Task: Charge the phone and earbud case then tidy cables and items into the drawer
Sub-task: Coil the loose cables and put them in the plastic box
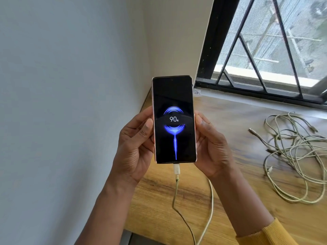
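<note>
Beside a barred window (265, 50), above a wooden desk (230, 129), the left hand (136, 147) and right hand (210, 145) grip a smartphone (174, 119) by its edges, its charging cable (177, 191) plugged in and the screen reading 90%. With the phone apparently charging, setting it down seems next. Tangled cables (292, 165) lie well apart; no earbud case or drawer shows.

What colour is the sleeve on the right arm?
Mustard yellow sleeve, seen in the head view.

Black phone (174, 121) screen glows blue — cream cables (293, 156) on brown wood-grain table (230, 121).
</note>
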Demonstrator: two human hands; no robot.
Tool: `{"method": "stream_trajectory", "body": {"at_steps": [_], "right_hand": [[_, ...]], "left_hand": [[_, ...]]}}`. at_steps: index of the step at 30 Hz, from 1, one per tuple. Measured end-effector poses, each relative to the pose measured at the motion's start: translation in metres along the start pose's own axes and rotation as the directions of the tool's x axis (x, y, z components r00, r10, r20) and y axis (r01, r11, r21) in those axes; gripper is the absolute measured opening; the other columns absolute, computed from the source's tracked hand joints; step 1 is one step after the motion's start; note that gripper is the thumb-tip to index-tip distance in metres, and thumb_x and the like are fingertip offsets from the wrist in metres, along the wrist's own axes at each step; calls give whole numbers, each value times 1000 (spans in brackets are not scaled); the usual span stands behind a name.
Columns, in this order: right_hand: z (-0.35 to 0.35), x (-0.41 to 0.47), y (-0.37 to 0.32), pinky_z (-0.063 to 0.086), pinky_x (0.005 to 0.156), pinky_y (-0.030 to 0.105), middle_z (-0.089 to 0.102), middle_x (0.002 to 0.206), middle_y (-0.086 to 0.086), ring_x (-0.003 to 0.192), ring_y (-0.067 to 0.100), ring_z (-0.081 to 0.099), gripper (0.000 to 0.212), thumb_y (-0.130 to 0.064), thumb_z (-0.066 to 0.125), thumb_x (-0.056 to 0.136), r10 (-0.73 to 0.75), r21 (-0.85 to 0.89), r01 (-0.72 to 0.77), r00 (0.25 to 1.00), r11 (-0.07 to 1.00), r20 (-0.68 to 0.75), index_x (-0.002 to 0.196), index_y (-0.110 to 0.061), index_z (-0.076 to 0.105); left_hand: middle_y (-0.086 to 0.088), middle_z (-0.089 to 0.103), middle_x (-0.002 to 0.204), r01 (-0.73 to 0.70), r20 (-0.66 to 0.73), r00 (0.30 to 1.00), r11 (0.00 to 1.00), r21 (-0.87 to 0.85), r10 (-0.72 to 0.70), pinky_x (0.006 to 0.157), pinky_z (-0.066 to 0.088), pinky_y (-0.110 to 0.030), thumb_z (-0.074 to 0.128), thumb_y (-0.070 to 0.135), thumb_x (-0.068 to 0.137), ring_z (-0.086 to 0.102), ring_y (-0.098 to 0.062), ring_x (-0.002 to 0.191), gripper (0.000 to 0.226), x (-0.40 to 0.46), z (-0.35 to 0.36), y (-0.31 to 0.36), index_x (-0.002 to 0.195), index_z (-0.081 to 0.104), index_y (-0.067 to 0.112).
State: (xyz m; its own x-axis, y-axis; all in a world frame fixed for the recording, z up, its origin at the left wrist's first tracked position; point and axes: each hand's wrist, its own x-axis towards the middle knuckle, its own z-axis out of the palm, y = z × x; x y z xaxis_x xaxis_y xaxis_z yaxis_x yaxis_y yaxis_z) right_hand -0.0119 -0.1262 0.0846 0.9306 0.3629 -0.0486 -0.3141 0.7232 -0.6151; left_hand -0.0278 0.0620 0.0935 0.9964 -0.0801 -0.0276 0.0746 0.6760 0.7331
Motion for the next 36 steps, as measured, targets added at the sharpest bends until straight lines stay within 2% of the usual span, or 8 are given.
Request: {"method": "stream_trajectory", "body": {"at_steps": [6,10,16,21,26,29,32,36], "right_hand": [[0,2,-1,44,88,40,67,100,9,92,24,57,41,-29,87,83,12,-19,-12,1000,1000,-8,113,-9,67],[-1,2,-1,61,74,28,74,91,4,79,13,72,13,-19,67,95,-5,-13,4,1000,1000,-23,105,-11,70],[-16,11,10,63,74,28,74,105,15,85,18,72,39,-12,63,98,17,-107,-39,979,994,-202,131,9,63],[-30,18,22,64,78,30,76,111,23,89,25,73,30,-8,73,91,52,-228,-159,908,961,-416,117,5,74],[-34,31,41,65,73,31,79,98,21,84,28,77,13,3,65,100,4,-410,-306,806,859,-592,107,8,74],[-43,46,57,67,75,38,78,90,21,80,31,77,17,10,59,97,2,-487,-420,759,766,-651,99,6,76],[-50,57,67,63,85,56,79,91,22,91,41,78,28,12,52,90,30,-506,-515,721,691,-693,93,-1,76],[-55,62,75,63,86,56,80,85,13,92,37,78,37,9,52,88,20,-518,-564,689,642,-724,75,-12,78]], "left_hand": [[-17,69,138,-6,-7,1000,1000,-3,6,104,59,-43,55,9,101,69,-30,127,41,0,-1,-3,140,66,6],[-16,72,133,-4,-45,999,1000,16,4,97,63,-38,56,9,100,73,-26,119,40,3,-3,-4,138,67,7],[-14,76,126,40,-194,981,993,114,-17,96,61,-34,66,13,91,75,-22,105,39,12,-24,-16,129,75,10],[-7,81,113,105,-313,949,966,237,-27,80,61,-22,68,2,92,75,-14,95,31,20,-49,-29,121,78,12],[-4,83,101,229,-448,894,828,511,29,71,60,-21,69,-6,97,77,-13,90,28,31,-79,-49,119,78,8],[5,81,97,307,-502,861,705,640,80,71,60,-18,71,-4,96,78,-12,92,28,37,-92,-59,117,80,12],[5,82,99,371,-526,844,594,714,104,87,65,-34,73,0,95,79,-17,98,28,43,-102,-64,113,82,19],[2,82,98,434,-546,829,482,761,116,91,65,-46,75,5,94,79,-21,92,25,47,-102,-64,112,83,21]]}}
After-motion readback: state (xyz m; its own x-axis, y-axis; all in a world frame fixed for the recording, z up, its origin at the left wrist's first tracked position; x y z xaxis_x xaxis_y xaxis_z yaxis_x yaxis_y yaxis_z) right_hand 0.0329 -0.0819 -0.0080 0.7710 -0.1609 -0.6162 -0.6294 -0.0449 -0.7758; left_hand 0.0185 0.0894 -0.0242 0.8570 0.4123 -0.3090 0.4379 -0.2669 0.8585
